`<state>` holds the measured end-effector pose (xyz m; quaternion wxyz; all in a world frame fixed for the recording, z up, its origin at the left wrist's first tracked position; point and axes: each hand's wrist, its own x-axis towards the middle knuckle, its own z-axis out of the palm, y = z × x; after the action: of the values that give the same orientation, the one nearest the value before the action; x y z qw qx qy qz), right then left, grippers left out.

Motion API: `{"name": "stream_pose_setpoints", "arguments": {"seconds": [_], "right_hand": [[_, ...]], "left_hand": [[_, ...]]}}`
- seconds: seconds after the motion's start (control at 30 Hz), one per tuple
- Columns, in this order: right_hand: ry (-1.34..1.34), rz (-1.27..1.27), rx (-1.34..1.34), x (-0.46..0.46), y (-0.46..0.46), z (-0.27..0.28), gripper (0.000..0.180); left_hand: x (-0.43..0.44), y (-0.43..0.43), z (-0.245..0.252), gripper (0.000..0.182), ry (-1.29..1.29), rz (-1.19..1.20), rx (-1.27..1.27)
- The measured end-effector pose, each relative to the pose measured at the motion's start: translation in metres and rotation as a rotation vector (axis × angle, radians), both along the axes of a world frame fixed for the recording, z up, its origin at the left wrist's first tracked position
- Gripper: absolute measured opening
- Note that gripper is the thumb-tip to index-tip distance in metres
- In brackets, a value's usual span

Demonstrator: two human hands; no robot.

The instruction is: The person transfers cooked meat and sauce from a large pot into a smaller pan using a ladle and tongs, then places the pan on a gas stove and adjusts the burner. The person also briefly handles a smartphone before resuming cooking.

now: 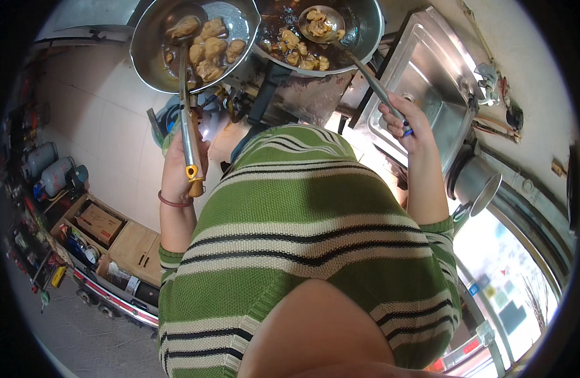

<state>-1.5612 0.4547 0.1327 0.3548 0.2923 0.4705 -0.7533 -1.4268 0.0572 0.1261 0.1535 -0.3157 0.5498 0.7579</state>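
Note:
My left hand (176, 156) grips the handle of a steel pan (146, 61) at the upper left. A ladle (186, 137) with a yellow-tipped steel handle lies along that handle, its bowl inside the pan; whether my fingers also hold it, I cannot tell. Several browned meat pieces (214, 47) sit in this pan, one in the ladle's bowl. In my right hand (414, 124) is a steel skimmer or ladle (372, 85) carrying meat chunks (317, 23). Its bowl is over a second metal pot (369, 23), which contains dark sauce and more meat.
The second pot's black handle (266, 92) points towards me. On the right are a steel sink (422, 61) and a metal pot (481, 184). Gas cylinders (56, 177) and a wooden box unit (134, 245) stand to the left, on or beside the pale tiled floor (106, 127).

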Motion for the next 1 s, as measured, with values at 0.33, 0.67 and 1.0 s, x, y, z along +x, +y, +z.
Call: {"name": "stream_pose_setpoints", "arguments": {"seconds": [0.33, 0.67, 1.0], "right_hand": [[0.387, 0.200, 0.108, 0.032, -0.021, 0.099, 0.051], [0.550, 0.374, 0.335, 0.024, -0.061, 0.077, 0.048], [0.435, 0.459, 0.615, -0.007, -0.019, 0.031, 0.044]], "left_hand": [[-0.010, 0.007, -0.004, 0.019, -0.011, -0.034, 0.004], [-0.013, 0.012, -0.018, 0.027, 0.050, -0.126, 0.210], [-0.007, -0.015, -0.006, 0.019, 0.053, 0.061, 0.060]]}}
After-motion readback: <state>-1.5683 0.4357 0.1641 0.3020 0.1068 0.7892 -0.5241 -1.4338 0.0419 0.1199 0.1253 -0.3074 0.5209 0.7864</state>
